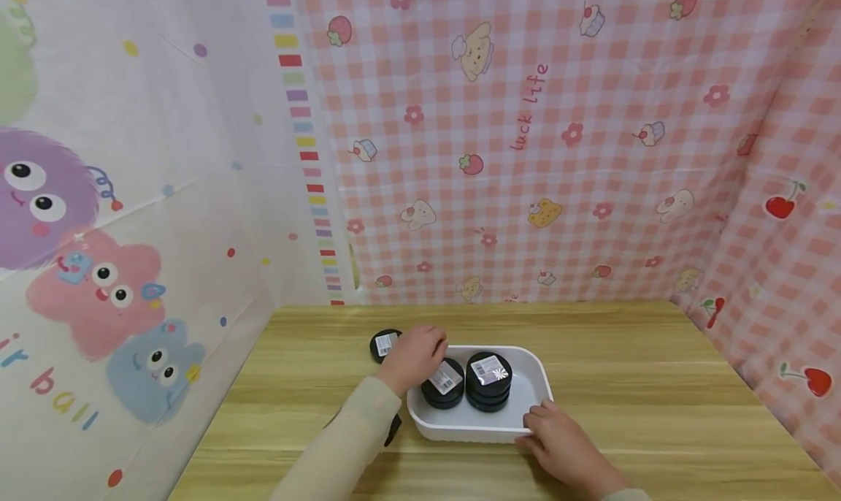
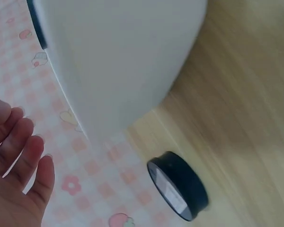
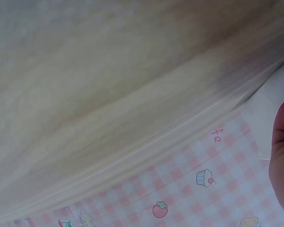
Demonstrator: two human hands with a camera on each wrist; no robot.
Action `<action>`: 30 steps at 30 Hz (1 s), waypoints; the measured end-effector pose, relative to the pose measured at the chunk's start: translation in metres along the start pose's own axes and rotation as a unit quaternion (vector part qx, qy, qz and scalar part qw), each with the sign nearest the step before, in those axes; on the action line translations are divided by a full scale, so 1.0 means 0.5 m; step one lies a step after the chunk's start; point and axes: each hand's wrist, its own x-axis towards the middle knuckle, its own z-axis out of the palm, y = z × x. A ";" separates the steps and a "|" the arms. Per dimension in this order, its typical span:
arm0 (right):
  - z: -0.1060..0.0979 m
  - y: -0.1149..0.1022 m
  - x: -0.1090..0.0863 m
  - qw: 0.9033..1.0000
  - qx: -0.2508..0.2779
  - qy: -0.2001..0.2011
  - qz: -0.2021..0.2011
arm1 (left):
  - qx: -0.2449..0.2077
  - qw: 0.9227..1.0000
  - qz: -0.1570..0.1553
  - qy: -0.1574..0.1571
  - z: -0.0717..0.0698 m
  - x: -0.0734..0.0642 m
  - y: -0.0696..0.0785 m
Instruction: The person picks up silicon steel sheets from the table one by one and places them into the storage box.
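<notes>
A white plastic bin [image 1: 469,434] holds two stacks of flat round black containers with printed labels: a left stack [image 1: 444,384] and a right stack [image 1: 488,380]. My left hand [image 1: 414,356] hovers over the bin's left end, beside the left stack. Its fingers are loosely bent with nothing between them in the left wrist view. Another labelled black container [image 2: 182,187] lies on the table outside the bin, partly behind my left hand in the head view. My right hand [image 1: 561,440] grips the bin's rim at the near right corner, its thumb outside the wall.
The bin stands on a wood-grain table [image 1: 644,384]. Behind the table hangs a pink checked cloth [image 1: 525,180], and a white cartoon-print cloth [image 1: 197,194] hangs on the left. A black object [image 1: 393,429] shows by my left sleeve.
</notes>
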 end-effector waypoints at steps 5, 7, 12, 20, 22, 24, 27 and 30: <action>0.000 0.000 0.002 1.000 0.003 0.007 -0.009 | -0.003 0.999 -0.006 0.035 0.004 -0.016 -0.018; 0.001 0.002 0.002 1.000 0.000 0.012 -0.014 | -0.003 0.999 -0.009 0.050 0.005 -0.022 -0.026; 0.001 0.003 0.004 1.000 -0.003 0.018 -0.023 | -0.004 0.998 -0.021 0.066 0.005 -0.038 -0.047; -0.007 0.001 0.002 1.000 0.002 0.006 -0.018 | 0.001 0.996 -0.036 0.078 0.013 -0.058 -0.087; -0.006 0.002 0.001 1.000 0.002 0.004 -0.018 | -0.002 0.995 -0.041 0.088 0.017 -0.064 -0.101; -0.005 0.003 0.001 1.000 0.002 0.002 -0.019 | -0.005 0.994 -0.046 0.095 0.022 -0.070 -0.114; -0.003 0.005 0.000 1.000 0.006 -0.002 -0.016 | -0.006 0.994 -0.057 0.098 0.030 -0.078 -0.133; -0.003 0.005 0.000 1.000 0.006 0.000 -0.016 | 0.001 0.993 -0.064 0.095 0.037 -0.084 -0.148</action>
